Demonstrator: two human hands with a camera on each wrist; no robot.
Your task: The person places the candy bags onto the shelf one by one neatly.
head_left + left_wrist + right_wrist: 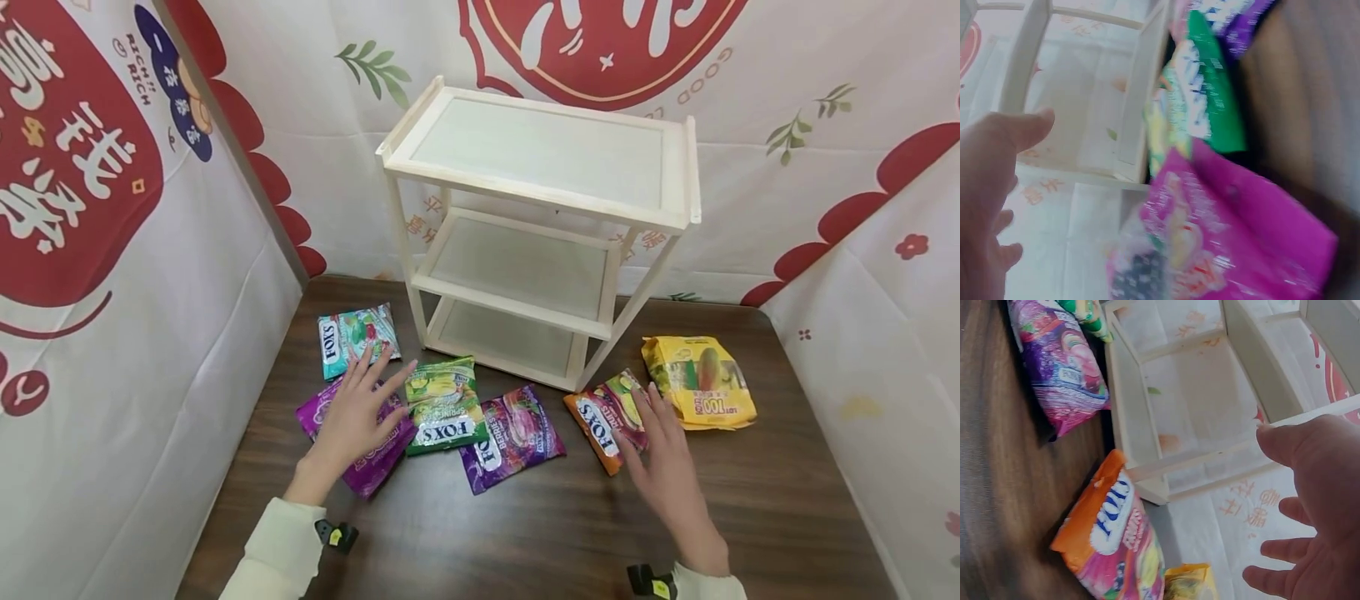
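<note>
My left hand (pixel 357 419) hovers with spread fingers over a purple candy bag (pixel 380 454) on the table's left. My right hand (pixel 666 467) is likewise spread, above an orange-and-pink Fox's Fruits candy bag (pixel 609 417). Both hands hold nothing. Between them lie a green Fox's Spring candy bag (pixel 446 404) and a purple Fox's Berries candy bag (pixel 513 435). A light-blue Fox's candy bag (pixel 358 337) lies behind the left hand. To the right of the right hand rests a yellow bag (pixel 699 382) with a mango picture.
A white three-tier shelf (pixel 525 275) stands at the back of the dark wooden table (pixel 495 542), behind the bags. Printed cloth (pixel 300 108) covers the walls at the back and sides. Black wrist devices (pixel 337 535) sit at both sleeves.
</note>
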